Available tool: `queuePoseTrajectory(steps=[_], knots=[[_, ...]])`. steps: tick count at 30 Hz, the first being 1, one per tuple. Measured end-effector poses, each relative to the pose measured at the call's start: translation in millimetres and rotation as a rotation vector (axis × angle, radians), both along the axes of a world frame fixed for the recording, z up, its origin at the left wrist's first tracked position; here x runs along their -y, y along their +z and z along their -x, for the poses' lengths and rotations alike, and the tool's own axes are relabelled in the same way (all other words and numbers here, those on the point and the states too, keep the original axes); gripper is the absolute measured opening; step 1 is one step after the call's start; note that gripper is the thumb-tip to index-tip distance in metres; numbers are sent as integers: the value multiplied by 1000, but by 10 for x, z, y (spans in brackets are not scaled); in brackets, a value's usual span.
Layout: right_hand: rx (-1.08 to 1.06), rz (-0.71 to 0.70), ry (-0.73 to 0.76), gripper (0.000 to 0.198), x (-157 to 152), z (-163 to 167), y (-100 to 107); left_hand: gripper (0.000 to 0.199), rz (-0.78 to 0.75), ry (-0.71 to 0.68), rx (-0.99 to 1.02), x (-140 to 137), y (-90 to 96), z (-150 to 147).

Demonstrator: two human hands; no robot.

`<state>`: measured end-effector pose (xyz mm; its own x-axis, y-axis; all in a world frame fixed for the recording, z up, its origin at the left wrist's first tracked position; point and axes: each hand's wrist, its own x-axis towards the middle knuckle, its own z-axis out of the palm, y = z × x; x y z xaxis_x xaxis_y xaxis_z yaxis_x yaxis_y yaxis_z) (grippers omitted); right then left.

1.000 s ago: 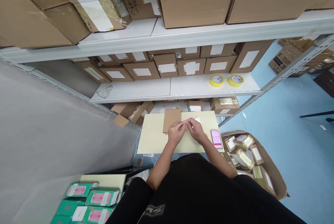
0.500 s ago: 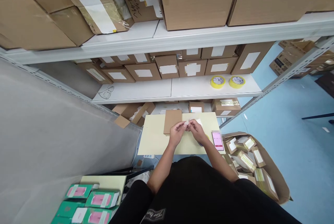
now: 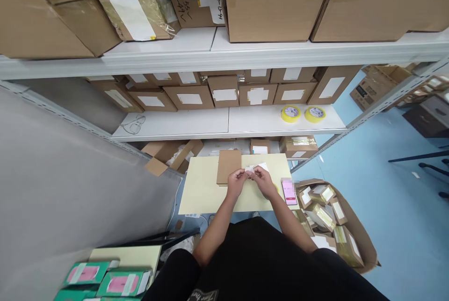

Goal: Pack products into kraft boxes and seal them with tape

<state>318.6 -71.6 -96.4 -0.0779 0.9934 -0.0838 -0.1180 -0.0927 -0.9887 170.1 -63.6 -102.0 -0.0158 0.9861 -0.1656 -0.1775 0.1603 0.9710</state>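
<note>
My left hand [image 3: 236,184] and my right hand [image 3: 263,183] meet over the pale yellow table [image 3: 201,193], fingertips closed in a pinch. Between them is a small white paper slip [image 3: 249,168], partly covered by the fingers. Just behind my right hand lies a white sheet or pad [image 3: 264,166], mostly hidden. A flat brown cardboard box [image 3: 228,165] rests on the table beyond my left hand. Beside my right wrist, the edge of a yellow ring, perhaps a tape roll [image 3: 276,188], peeks out.
A phone [image 3: 289,192] lies at the table's right edge. Right of it stands a large carton [image 3: 366,245] filled with small taped boxes. Two yellow tape rolls [image 3: 290,114] sit on the shelf [image 3: 196,123] ahead. Green boxes [image 3: 121,284] occupy a lower surface at left.
Both hands remain together over the table, and more of the white slip shows beyond the fingertips. The whole view has shifted slightly.
</note>
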Motion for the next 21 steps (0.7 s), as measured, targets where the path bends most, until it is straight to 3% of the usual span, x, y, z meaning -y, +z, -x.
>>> queuePoseTrajectory(steps=[4, 8, 11, 15, 21], knots=[[-112, -9, -66, 33, -15, 12, 55, 49, 76, 187, 101, -240, -130, 397], [-315, 37, -376, 34, -118, 72, -6, 52, 173, 459, 235, -486, -197, 923], [-351, 68, -533, 36, -238, 241, -109, 48, 149, 496, 195, -538, -197, 1219], [-359, 176, -540, 39, -407, 713, -263, 44, 56, 473, 129, -520, -169, 1549], [-312, 302, -354, 39, -736, 1751, -587, 45, -52, 541, 26, -497, -202, 2379]])
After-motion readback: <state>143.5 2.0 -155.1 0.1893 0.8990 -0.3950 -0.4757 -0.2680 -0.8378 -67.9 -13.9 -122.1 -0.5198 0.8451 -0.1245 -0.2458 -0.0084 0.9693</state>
